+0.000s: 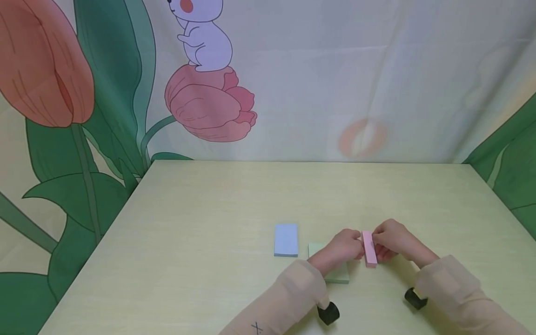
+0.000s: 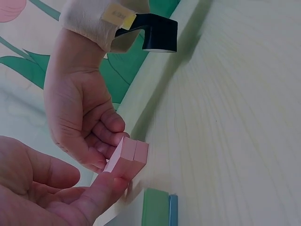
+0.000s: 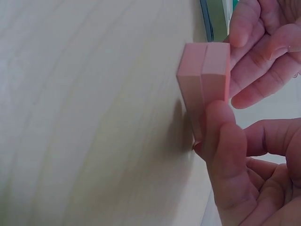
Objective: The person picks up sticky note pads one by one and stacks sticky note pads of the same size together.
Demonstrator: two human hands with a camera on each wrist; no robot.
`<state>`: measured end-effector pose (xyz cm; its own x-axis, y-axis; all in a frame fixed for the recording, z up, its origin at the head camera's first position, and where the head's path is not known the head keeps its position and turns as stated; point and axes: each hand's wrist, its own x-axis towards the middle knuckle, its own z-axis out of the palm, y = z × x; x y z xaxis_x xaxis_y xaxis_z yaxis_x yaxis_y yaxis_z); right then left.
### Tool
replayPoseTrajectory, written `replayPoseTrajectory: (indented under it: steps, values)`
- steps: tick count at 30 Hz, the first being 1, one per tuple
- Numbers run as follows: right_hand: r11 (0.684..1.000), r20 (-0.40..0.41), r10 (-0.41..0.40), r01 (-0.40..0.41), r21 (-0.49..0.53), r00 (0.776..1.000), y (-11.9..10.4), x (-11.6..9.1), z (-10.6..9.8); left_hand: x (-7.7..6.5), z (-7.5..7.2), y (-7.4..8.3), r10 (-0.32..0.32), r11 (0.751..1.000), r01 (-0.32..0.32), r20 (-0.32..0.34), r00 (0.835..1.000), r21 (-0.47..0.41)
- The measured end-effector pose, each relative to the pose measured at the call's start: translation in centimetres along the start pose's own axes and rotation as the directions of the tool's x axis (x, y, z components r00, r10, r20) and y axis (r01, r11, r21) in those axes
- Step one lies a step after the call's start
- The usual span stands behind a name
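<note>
Between the two hands stands a narrow pink block (image 1: 369, 250), tilted a little in the head view. Both wrist views show a seam that splits it into two layers, like two pink note pads face to face. My left hand (image 1: 344, 245) pinches its left side with the fingertips. From the right, my right hand (image 1: 395, 239) holds the opposite side with bent fingers. Under the left forearm lies a green pad (image 1: 337, 276), partly covered. Further left, a light blue pad (image 1: 286, 239) lies flat on the table.
The pale wood table (image 1: 201, 242) extends to a back edge against a printed curtain (image 1: 318, 83) with tulips and a white animal. Black wrist cameras (image 1: 328, 313) hang below both beige sleeves (image 1: 280, 298).
</note>
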<state>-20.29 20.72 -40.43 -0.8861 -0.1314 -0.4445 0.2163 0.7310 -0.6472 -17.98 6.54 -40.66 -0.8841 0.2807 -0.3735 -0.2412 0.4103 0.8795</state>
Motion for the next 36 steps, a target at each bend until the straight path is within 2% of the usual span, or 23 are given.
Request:
replayPoseTrajectory:
  steps: [7, 17, 36]
  values:
    - [1.0, -0.001, -0.004, 0.004, 0.001, 1.0, 0.0, 0.0, 0.0, -0.1, 0.1, 0.0, 0.012, 1.0, -0.012, 0.0, 1.0, -0.025]
    - [1.0, 0.0, 0.0, 0.0, 0.004, 1.0, 0.1, 0.0, 0.0, -0.6, 0.0, -0.1, 0.024, 1.0, -0.024, 0.027, 0.999, 0.009]
    - [1.0, 0.014, -0.006, 0.006, -0.003, 1.0, 0.2, -0.2, 0.1, -1.1, 0.2, 0.1, 0.047, 0.999, -0.047, 0.024, 0.999, 0.007]
